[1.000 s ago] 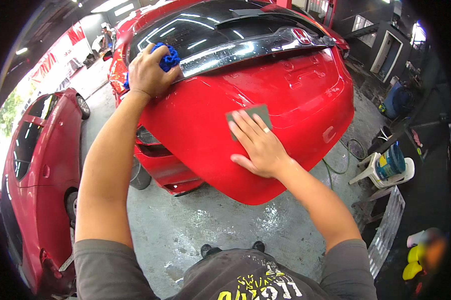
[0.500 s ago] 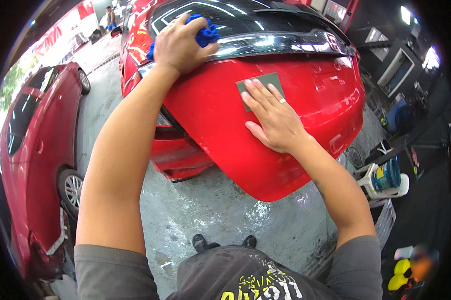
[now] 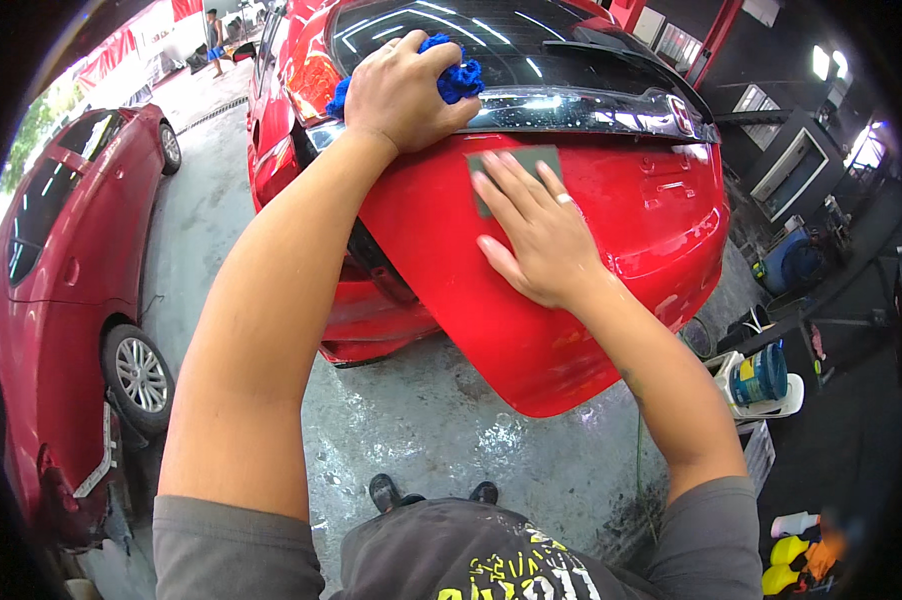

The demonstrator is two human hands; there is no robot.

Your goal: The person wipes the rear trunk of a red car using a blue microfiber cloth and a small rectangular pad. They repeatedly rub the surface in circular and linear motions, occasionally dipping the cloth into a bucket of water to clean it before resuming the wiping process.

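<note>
A crumpled blue cloth [image 3: 460, 82] is bunched in my left hand [image 3: 403, 92], which rests at the upper left of a red car's raised tailgate [image 3: 531, 345], by the chrome strip [image 3: 571, 113]. My right hand [image 3: 543, 225] lies flat on the red panel, its fingers stretched over a grey-green sheet of sandpaper [image 3: 546, 158]. The palm and fingers hide part of the sheet. Whitish wet marks show on the panel to the right of that hand.
A darker red car [image 3: 86, 260] stands on the left. A blue bucket [image 3: 759, 375] sits on a white stool [image 3: 786, 397] at the right, with yellow and orange items [image 3: 791, 555] lower down. Far back left, a person [image 3: 214, 42] stands. The grey floor [image 3: 421, 425] looks wet.
The view has shifted a little, so the car sits slightly further right and lower. On the panel, my right hand and the sandpaper have slid slightly up and left. My left hand keeps the cloth.
</note>
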